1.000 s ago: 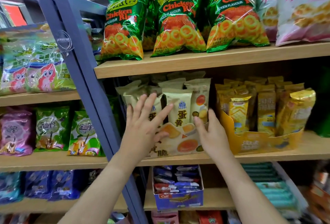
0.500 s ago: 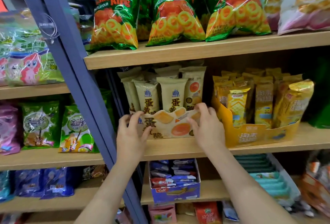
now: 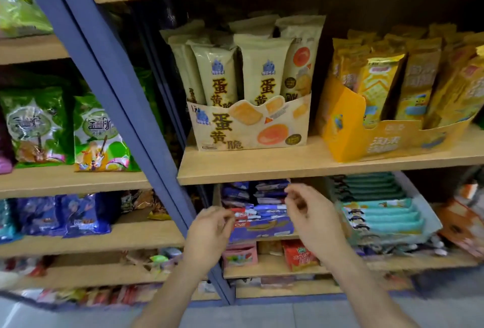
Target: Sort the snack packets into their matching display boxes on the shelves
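Your left hand [image 3: 207, 236] and right hand [image 3: 311, 220] empty, fingers loosely curled, below the shelf [image 3: 262, 168], cream box [image 3: 248, 128] upright on it

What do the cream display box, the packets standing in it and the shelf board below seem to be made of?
The cream display box is likely printed cardboard, matte, with stiff cut edges. The packets are probably plastic film, with a slight sheen and crimped, wrinkled tops. The shelf board is pale wood or wood-look laminate, matte; the picture cannot settle which.
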